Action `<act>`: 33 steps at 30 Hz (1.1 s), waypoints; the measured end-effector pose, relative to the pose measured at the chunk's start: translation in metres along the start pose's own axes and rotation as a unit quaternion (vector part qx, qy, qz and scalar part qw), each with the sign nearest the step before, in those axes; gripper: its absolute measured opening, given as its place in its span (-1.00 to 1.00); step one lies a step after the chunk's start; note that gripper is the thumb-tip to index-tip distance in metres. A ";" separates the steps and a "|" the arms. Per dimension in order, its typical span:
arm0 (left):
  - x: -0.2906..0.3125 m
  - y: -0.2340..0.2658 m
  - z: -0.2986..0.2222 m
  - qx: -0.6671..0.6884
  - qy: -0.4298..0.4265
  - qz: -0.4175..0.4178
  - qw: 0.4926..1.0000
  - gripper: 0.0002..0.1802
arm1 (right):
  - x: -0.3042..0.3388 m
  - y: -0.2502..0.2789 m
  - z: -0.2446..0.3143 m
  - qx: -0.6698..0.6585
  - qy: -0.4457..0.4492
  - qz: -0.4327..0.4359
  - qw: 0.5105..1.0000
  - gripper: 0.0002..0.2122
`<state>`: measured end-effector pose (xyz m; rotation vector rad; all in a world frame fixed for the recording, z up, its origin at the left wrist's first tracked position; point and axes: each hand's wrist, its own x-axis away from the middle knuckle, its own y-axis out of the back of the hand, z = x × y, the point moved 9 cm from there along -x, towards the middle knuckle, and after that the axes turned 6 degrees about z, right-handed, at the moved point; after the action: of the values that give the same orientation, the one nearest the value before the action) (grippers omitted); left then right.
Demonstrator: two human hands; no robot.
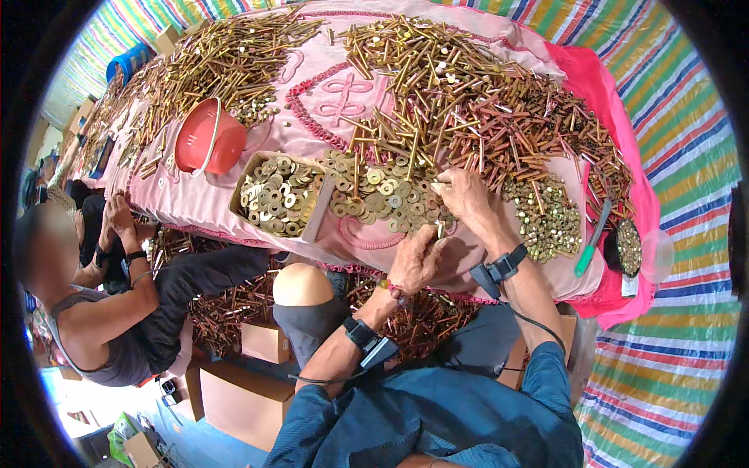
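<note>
My left hand (415,259) is over the near edge of the pink cloth, fingers drawn together beside a small pale piece (441,230) too small to name. To its upper right, my right hand (466,198) reaches in at the right end of a spread of flat metal washers (382,195), its fingers curled. What either hand pinches is hidden or too small to make out. Just beyond the fingers lie long brass-coloured bolts (413,132). A pile of small metal nuts (550,222) sits right of my right forearm.
An open box of washers (281,191) and a red bucket (211,139) stand to the left. A green-handled tool (583,260) and a dark bowl of small parts (626,248) lie at the right. Another person (101,312) sits at left. Cardboard boxes (242,398) stand below.
</note>
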<state>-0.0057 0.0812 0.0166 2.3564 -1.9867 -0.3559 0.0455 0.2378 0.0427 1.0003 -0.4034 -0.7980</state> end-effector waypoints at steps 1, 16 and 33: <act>0.000 -0.001 0.000 0.013 0.006 0.004 1.000 -0.89 | 0.000 0.001 -0.002 -0.012 0.012 -0.002 1.000 -0.79; -0.006 -0.001 0.000 -0.006 0.011 -0.039 0.999 -0.91 | 0.023 0.004 -0.011 -0.171 -0.029 0.006 0.985 -0.81; -0.002 -0.006 0.010 -0.040 -0.080 -0.063 0.994 -0.88 | 0.081 0.015 0.023 -0.444 -0.114 0.117 0.881 -0.74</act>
<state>-0.0025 0.0851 0.0060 2.4802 -1.8513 -0.6370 0.0905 0.1678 0.0627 -0.0064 -0.2959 -0.7598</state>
